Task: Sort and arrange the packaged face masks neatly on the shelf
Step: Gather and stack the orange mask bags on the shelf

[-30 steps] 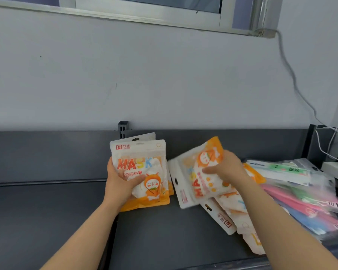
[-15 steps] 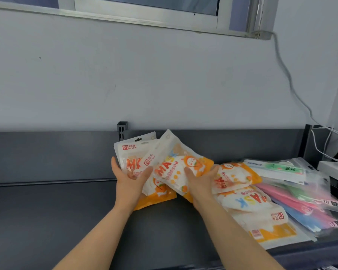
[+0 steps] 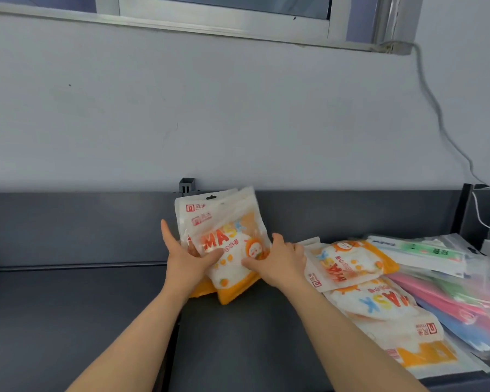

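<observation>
Both hands are working on one small stack of orange-and-white mask packs (image 3: pixel 224 244) standing against the back wall of the dark shelf (image 3: pixel 68 321). The left hand (image 3: pixel 187 261) is gripping the stack's left edge, thumb lying across the front pack and fingers reaching behind. The right hand (image 3: pixel 280 263) is pressing on the right side, thumb on the front; whether its fingers are closing behind the packs cannot be told. At least three packs are overlapping here, their top edges not yet lined up and the front one tilting slightly, so the squaring-up is looking unfinished.

The sorting is seeming to be at an early stage. To the right, more orange packs (image 3: pixel 348 264) are lying flat and skewed, one over another, touching a loose heap of clear packs (image 3: pixel 450 295) holding pink, green and blue masks, which are sitting near the shelf's right end. None of those are looking arranged. The left stretch of shelf is holding no packs, so most of the gathering, grouping by kind and standing in rows is probably remaining.
</observation>
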Motion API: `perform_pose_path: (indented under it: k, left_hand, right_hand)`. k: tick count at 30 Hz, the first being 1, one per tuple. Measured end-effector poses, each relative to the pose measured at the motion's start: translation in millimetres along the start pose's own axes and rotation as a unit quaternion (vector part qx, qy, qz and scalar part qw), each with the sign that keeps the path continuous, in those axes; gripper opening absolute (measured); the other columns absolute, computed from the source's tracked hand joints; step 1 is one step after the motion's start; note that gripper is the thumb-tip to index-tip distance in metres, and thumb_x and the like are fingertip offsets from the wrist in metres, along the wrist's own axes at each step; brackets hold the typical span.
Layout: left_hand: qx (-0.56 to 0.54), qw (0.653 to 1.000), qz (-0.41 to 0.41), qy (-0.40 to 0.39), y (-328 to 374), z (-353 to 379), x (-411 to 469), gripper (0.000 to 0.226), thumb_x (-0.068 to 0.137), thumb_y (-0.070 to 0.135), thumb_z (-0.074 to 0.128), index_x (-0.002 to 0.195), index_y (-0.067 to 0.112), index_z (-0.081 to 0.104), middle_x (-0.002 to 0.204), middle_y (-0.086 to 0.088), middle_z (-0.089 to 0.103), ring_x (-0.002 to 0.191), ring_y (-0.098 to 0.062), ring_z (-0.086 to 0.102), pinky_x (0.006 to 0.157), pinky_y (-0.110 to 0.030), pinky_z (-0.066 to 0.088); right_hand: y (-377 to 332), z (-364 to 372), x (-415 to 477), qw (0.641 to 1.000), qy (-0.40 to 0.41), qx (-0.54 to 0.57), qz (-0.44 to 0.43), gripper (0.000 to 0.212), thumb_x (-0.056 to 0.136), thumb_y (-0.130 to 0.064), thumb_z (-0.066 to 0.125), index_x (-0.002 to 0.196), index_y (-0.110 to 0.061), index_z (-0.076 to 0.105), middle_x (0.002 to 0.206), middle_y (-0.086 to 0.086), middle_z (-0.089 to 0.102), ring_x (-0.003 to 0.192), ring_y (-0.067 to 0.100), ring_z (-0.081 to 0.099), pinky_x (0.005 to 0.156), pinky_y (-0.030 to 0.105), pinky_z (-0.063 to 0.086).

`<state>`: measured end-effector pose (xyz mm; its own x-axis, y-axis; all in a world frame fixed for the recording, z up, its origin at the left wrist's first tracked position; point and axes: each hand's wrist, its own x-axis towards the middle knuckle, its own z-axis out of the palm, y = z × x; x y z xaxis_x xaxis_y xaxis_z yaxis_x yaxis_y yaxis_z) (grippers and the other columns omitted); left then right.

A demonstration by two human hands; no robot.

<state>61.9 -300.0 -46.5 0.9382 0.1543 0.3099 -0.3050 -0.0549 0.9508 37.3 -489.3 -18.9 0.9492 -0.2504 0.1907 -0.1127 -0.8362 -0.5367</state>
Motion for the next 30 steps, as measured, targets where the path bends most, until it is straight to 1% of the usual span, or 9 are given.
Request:
perform_pose_path:
  k: [3, 5, 7, 9, 11, 17, 22, 26, 30]
  left_hand:
    - [-0.004, 1.000, -0.014, -0.015, -0.7, -9.2, 8.1, 0.130, 0.073, 0.015, 0.085, 0.149, 0.046, -0.017, 0.122, 0.016, 0.053, 0.094, 0.001, 0.061, 0.081, -0.032, 0.053]
    - [-0.017, 0.999, -0.029, -0.032, -3.2, -11.7, 10.6, 0.128, 0.076, 0.013, 0.082, 0.149, 0.045, -0.018, 0.119, 0.017, 0.057, 0.093, 0.000, 0.064, 0.073, -0.025, 0.054]
    - [-0.029, 0.997, -0.044, -0.048, -5.9, -12.2, 12.2, 0.126, 0.078, 0.010, 0.080, 0.149, 0.045, -0.018, 0.114, 0.020, 0.058, 0.093, -0.002, 0.067, 0.067, -0.023, 0.056]
    - [-0.043, 0.996, -0.055, -0.059, -7.8, -13.6, 14.8, 0.123, 0.081, 0.007, 0.077, 0.149, 0.044, -0.019, 0.116, 0.018, 0.058, 0.094, -0.004, 0.068, 0.067, -0.025, 0.058]
    - [-0.055, 0.994, -0.068, -0.068, -8.7, -14.3, 17.7, 0.120, 0.084, 0.004, 0.073, 0.149, 0.043, -0.020, 0.122, 0.011, 0.059, 0.096, -0.009, 0.070, 0.069, -0.029, 0.059]
    - [-0.045, 0.992, -0.061, -0.105, -10.5, -6.8, 22.4, 0.098, 0.088, -0.002, 0.065, 0.151, 0.038, 0.001, 0.120, 0.004, 0.060, 0.101, -0.017, 0.069, 0.081, -0.042, 0.060]
    - [-0.022, 0.992, -0.029, -0.120, -4.7, -4.4, 32.6, 0.067, 0.089, -0.001, 0.063, 0.129, 0.036, 0.025, 0.116, 0.000, 0.063, 0.092, -0.011, 0.072, 0.066, -0.026, 0.059]
    - [0.010, 0.987, -0.046, -0.155, -8.9, -7.0, 30.3, 0.074, 0.086, 0.000, 0.067, 0.135, 0.034, 0.024, 0.120, -0.002, 0.063, 0.096, -0.013, 0.072, 0.072, -0.030, 0.060]
    - [0.018, 0.984, -0.033, -0.174, -6.9, -8.1, 30.6, 0.073, 0.085, 0.001, 0.069, 0.137, 0.032, 0.029, 0.119, 0.001, 0.064, 0.098, -0.013, 0.071, 0.071, -0.030, 0.060]
  right_hand:
    - [-1.5, 5.6, 4.1, 0.995, -0.102, -0.008, 0.022, 0.067, 0.072, -0.067, 0.061, 0.118, -0.019, 0.051, 0.118, 0.003, 0.059, 0.118, 0.026, 0.052, 0.097, 0.040, 0.044]
    - [-3.3, 11.1, 9.8, 0.996, -0.090, 0.024, 0.015, 0.087, 0.064, -0.067, 0.071, 0.129, -0.016, 0.044, 0.129, 0.004, 0.049, 0.124, 0.027, 0.048, 0.102, 0.041, 0.043]
    - [-5.5, 14.3, 18.7, 0.986, -0.087, 0.139, -0.024, 0.097, 0.063, -0.050, 0.082, 0.139, -0.018, 0.031, 0.139, 0.002, 0.039, 0.128, 0.024, 0.044, 0.104, 0.041, 0.043]
    - [-5.5, 16.9, 28.9, 0.935, -0.142, 0.320, -0.047, 0.090, 0.068, -0.025, 0.085, 0.138, -0.025, 0.029, 0.137, 0.000, 0.047, 0.122, 0.020, 0.052, 0.101, 0.045, 0.048]
    - [-3.1, 20.5, 37.4, 0.895, -0.181, 0.404, -0.050, 0.089, 0.071, -0.010, 0.082, 0.140, -0.029, 0.028, 0.130, -0.002, 0.055, 0.115, 0.018, 0.060, 0.095, 0.047, 0.053]
    - [-0.2, 40.5, 53.2, 0.856, -0.219, 0.467, -0.040, 0.085, 0.073, -0.007, 0.080, 0.137, -0.030, 0.030, 0.123, -0.001, 0.061, 0.105, 0.019, 0.067, 0.084, 0.039, 0.058]
    - [0.0, 28.7, 59.7, 0.863, -0.157, 0.475, -0.070, 0.104, 0.053, -0.019, 0.089, 0.136, -0.033, 0.030, 0.133, 0.005, 0.052, 0.112, 0.025, 0.063, 0.088, 0.048, 0.056]
    - [14.8, 28.3, 54.2, 0.863, -0.189, 0.464, -0.073, 0.105, 0.061, -0.006, 0.087, 0.141, -0.034, 0.024, 0.131, 0.002, 0.055, 0.111, 0.022, 0.064, 0.088, 0.048, 0.056]
    - [18.4, 26.1, 51.1, 0.864, -0.211, 0.450, -0.084, 0.104, 0.056, -0.009, 0.088, 0.139, -0.028, 0.029, 0.130, 0.006, 0.058, 0.113, 0.024, 0.063, 0.091, 0.050, 0.054]
